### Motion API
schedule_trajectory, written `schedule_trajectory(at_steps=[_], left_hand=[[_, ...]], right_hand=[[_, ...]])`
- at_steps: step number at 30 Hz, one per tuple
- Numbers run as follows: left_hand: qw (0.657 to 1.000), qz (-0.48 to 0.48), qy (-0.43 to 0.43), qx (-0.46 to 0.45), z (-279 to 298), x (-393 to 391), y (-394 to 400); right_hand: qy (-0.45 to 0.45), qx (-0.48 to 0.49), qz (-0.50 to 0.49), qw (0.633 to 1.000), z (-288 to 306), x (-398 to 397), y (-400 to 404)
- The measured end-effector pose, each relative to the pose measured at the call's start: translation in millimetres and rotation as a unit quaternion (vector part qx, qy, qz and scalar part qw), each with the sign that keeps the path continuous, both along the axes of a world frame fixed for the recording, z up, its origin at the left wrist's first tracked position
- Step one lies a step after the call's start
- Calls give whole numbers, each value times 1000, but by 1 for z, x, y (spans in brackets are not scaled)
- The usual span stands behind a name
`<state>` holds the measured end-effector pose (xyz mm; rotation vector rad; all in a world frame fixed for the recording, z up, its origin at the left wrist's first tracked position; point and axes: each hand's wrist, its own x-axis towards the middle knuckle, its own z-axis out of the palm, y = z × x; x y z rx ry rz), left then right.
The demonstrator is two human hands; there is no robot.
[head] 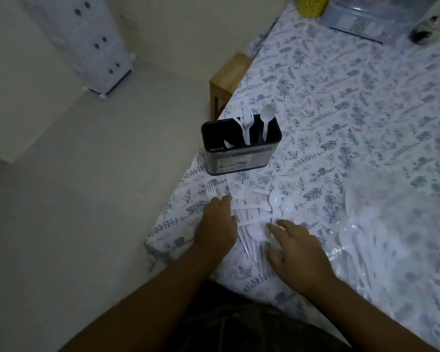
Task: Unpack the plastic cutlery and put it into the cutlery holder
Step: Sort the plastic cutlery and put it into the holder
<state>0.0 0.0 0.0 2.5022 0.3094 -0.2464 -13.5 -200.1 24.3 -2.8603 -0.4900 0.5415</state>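
Observation:
A black cutlery holder (240, 148) stands near the table's left edge, with white forks (246, 123) and a white spoon (266, 118) upright in it. Loose white plastic cutlery (254, 214) lies in a pile on the floral tablecloth in front of the holder. My left hand (217, 224) rests flat at the pile's left side, fingers straight, beside a lone fork (211, 191). My right hand (294, 246) lies over the pile's right part with fingers spread, touching the pieces. A clear plastic bag (381, 240) with more white cutlery lies to the right.
The table (366, 97) has a floral cloth; its left edge runs diagonally close to the holder. A wooden stool (229, 74) stands beyond the edge. A yellow container (311, 5), a clear box (368, 19) and a dark bottle (428, 26) sit at the far end.

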Motion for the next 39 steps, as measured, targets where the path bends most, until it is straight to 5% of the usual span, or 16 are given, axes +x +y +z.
schedule_trajectory(at_steps=[8,13,20,28,39], left_hand=[[999,1,46,-28,-9,29,21],[999,6,34,-39,-7,28,30],[990,95,54,-91,-11,26,49],[993,21,96,-64,-5,16,22],[989,-1,143,-24,5,18,-2]], right_hand=[[41,72,90,993,-4,-1,20],[104,15,160,982,-9,-4,32],[106,-46,58,992,-4,7,28],[72,-54,-8,996,-4,13,25],[50,25,47,997,-8,8,24]])
